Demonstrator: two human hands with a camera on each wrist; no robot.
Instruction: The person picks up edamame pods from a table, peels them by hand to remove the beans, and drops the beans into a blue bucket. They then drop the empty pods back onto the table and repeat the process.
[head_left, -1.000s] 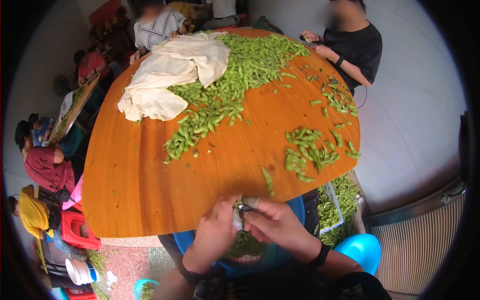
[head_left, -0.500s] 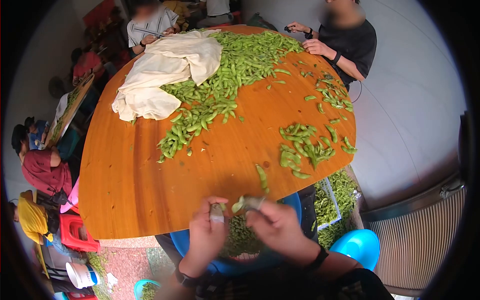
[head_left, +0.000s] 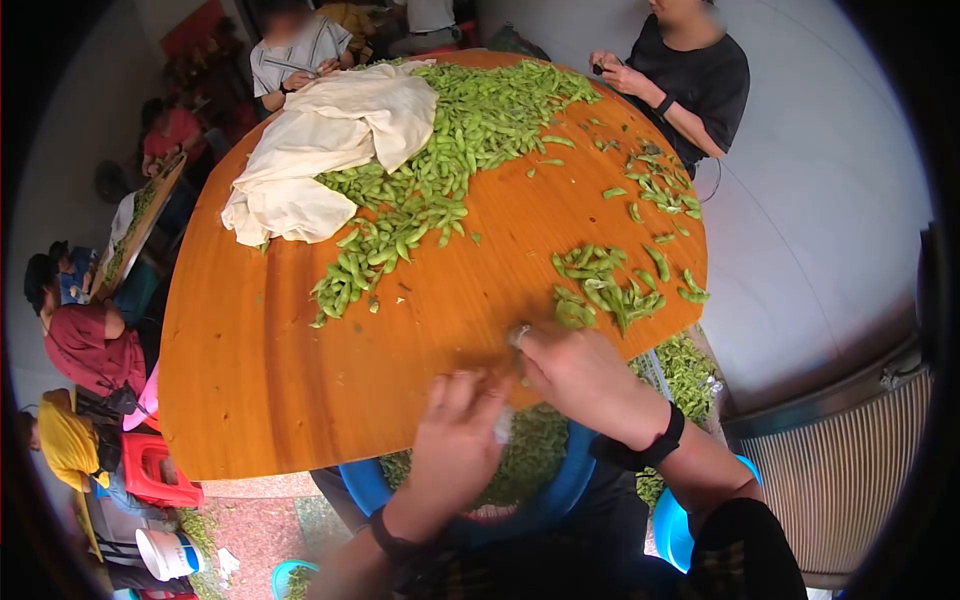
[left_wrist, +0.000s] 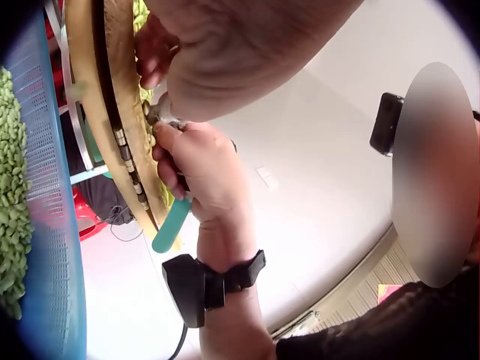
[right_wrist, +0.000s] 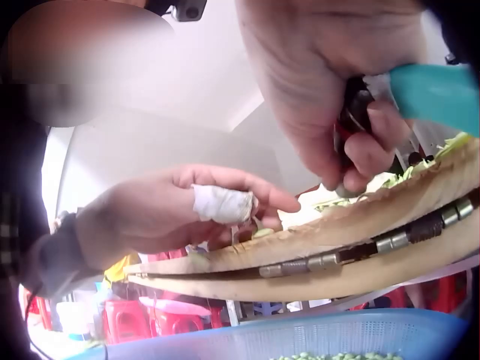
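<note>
My left hand (head_left: 455, 440) is over the table's near edge, its thumb wrapped in white tape (right_wrist: 225, 204) and its fingers loosely extended; a bit of green shows under them in the right wrist view. My right hand (head_left: 590, 385) reaches further over the tabletop, close to a small group of green pods (head_left: 600, 275). In the right wrist view its fingers curl round a black tool (right_wrist: 357, 105) with a teal handle (right_wrist: 439, 94). Below both hands is a blue tub (head_left: 580, 450) with green contents.
The round wooden table (head_left: 400, 370) bears a large pod heap (head_left: 480, 140) partly under a cream cloth (head_left: 330, 130). People sit at its far side and at the left. A red stool (head_left: 155, 470) and white bucket (head_left: 168, 553) stand at left; loose pods lie on the floor at right.
My right hand has moved forward and right over the tabletop, and the left has shifted right. The green piece at my right fingertips half a second ago is no longer visible there.
</note>
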